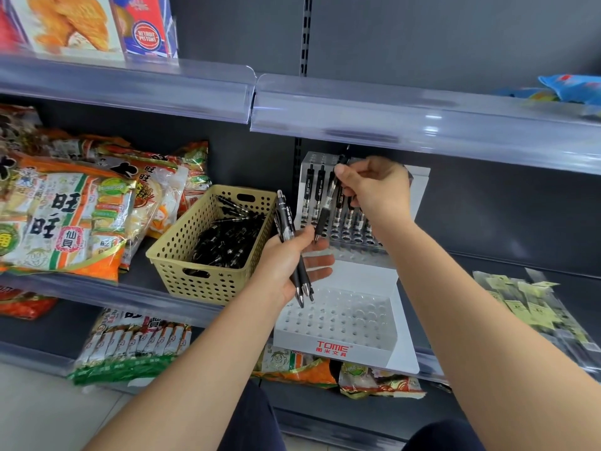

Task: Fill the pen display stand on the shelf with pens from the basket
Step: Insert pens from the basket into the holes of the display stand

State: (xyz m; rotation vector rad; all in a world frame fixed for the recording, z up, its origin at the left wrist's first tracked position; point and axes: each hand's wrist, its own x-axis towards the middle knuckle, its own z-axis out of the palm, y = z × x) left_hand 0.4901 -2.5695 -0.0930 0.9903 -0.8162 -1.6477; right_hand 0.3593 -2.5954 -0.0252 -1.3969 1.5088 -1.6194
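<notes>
A white tiered pen display stand [383,354] with rows of holes sits on the middle shelf. Several black pens [313,193] stand in its back rows. My right hand [374,187] pinches one black pen [327,211] by its upper end, tip down over the upper tier's holes. My left hand [289,265] grips a small bunch of black pens [287,229], tips pointing down over the stand's lower tier. To the left of the stand, a tan perforated basket [182,255] holds many more black pens [227,239].
Snack bags [65,216] fill the shelf left of the basket. Clear price-strip rails [390,122] edge the shelf above, close over the stand. Yellow-green packets [533,307] lie to the right. More snack packs [130,343] sit on the lower shelf.
</notes>
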